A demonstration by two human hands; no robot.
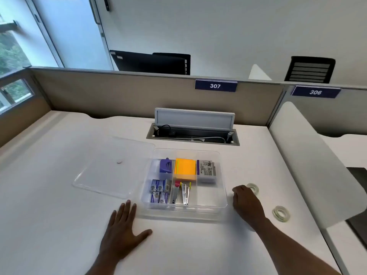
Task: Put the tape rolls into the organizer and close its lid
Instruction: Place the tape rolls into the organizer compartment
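Reaching for the first tape roll beside the open organizer.

Right hand (245, 203) curled over far tape roll (253, 188), grip unclear; left hand (124, 233) flat, spread on counter (59, 195). Second tape roll (281, 213) further right; organizer (223, 201) open, lid (113, 167) lying left. Risk: smooth rolls slipping, rolling off. Signs read "307" (215, 85), "306" (315, 92).

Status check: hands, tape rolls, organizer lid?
Left hand flat on desk, empty. Right hand at far tape roll, grip unclear. Near tape roll on desk. Organizer open, lid lying left. Nothing blocking.
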